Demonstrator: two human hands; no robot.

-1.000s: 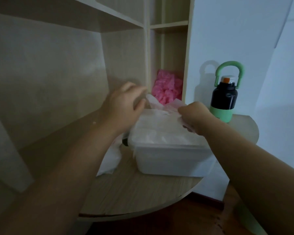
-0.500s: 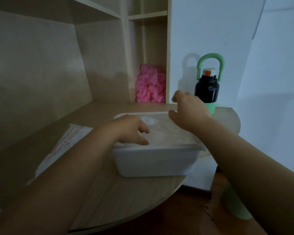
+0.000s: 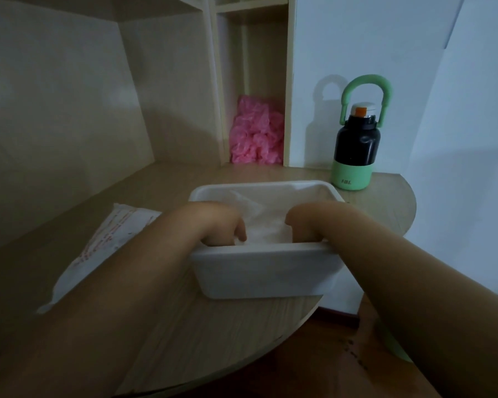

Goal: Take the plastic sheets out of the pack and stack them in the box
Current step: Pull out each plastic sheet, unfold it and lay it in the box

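Observation:
A white rectangular box (image 3: 266, 272) stands on the round end of the wooden table. Crumpled translucent plastic sheets (image 3: 260, 222) lie inside it. Both of my hands reach down into the box near its front wall. My left hand (image 3: 220, 225) presses on the sheets at the left with its fingers pointing down. At the right, my right hand (image 3: 306, 222) pushes down on them, its fingertips hidden behind the box's near wall. The flat white pack (image 3: 110, 239) with red print lies on the table left of the box, partly under my left forearm.
A black and green bottle (image 3: 355, 145) with a green handle stands behind the box at the right, near the wall. A bundle of pink plastic (image 3: 256, 133) fills a narrow shelf compartment at the back. The table's curved edge (image 3: 299, 326) runs just before the box.
Both hands were up at the back of the box holding sheets. They have come down into the box and now press on the sheets. The camera has moved closer and tilted.

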